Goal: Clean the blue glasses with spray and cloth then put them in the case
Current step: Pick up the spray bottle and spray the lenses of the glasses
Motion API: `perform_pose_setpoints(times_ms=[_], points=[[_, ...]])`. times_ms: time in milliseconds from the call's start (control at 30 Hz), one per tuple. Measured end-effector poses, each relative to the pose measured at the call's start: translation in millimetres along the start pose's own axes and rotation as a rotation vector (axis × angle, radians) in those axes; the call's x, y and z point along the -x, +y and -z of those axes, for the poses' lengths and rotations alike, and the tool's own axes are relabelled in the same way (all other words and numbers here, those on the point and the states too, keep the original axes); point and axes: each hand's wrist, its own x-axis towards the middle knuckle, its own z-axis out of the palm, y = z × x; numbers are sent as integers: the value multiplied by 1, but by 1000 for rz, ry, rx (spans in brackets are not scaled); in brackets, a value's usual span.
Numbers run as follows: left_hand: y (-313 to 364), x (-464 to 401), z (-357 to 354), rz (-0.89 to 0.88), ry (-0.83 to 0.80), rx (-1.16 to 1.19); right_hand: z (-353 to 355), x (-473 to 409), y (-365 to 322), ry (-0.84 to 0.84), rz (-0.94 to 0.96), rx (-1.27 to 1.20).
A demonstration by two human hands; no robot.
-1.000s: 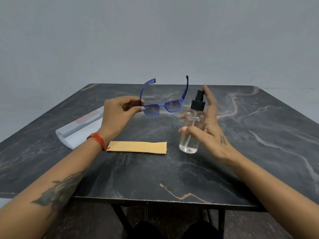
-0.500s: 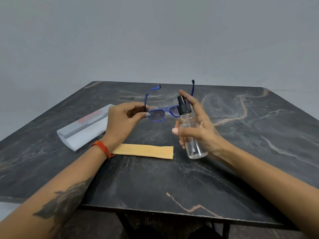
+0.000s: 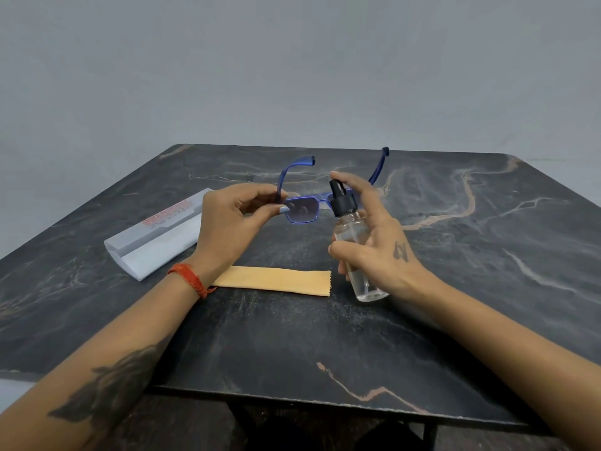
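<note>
Left hand (image 3: 227, 222) pinches the light, rigid blue glasses (image 3: 302, 209) at the hinge corner, fingers off the smudge-prone lenses, above the table's (image 3: 487, 288) middle, while the right hand (image 3: 374, 245) wraps the clear spray bottle (image 3: 353, 242), forefinger on the nozzle

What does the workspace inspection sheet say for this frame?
Surface: dark marbled table, dry as far as visible.
Job's things: blue glasses held up; spray bottle aimed at a lens; orange cloth flat; grey case lying left.
Clutter: nothing seen.
Hands: left hand pinches the frame; right hand grips the bottle, index finger on the nozzle.
Cables: nothing seen.
Surroundings: plain grey wall.
</note>
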Motion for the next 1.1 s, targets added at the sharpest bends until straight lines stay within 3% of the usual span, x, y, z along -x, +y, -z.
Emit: perform_pose_setpoints(times_ms=[700,1100], points=[[6,1,0,-107,27,-46,-9,-11,-5,-9,-12,156],[5,1,2,-81,40,-28,-9,1,-3,151,14,102]])
